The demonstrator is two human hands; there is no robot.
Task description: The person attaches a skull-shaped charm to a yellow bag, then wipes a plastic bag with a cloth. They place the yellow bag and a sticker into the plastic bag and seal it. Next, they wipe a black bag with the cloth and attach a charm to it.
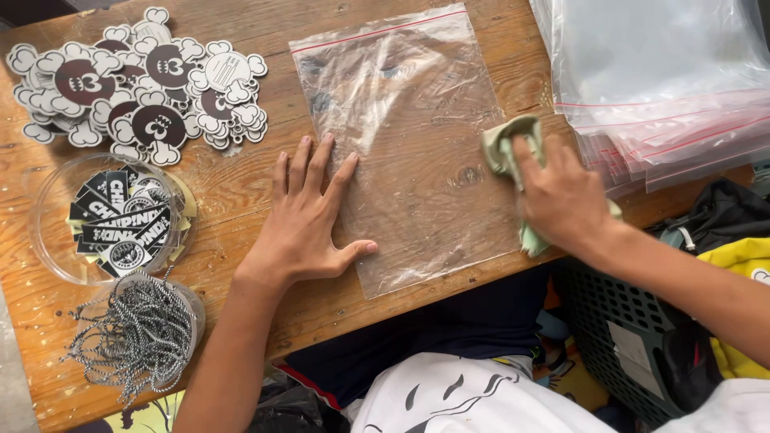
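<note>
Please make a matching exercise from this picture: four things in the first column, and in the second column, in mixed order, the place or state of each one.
Things:
1. clear zip bag
2. green cloth
3. bead chains
4. flower-shaped stickers

Places or states:
A. heaped at the table's far left corner
B. gripped in the right hand
C. lying flat under the left hand
D. piled in a clear tub at the near left

Pairs: 1-C, 2-B, 3-D, 4-A
</note>
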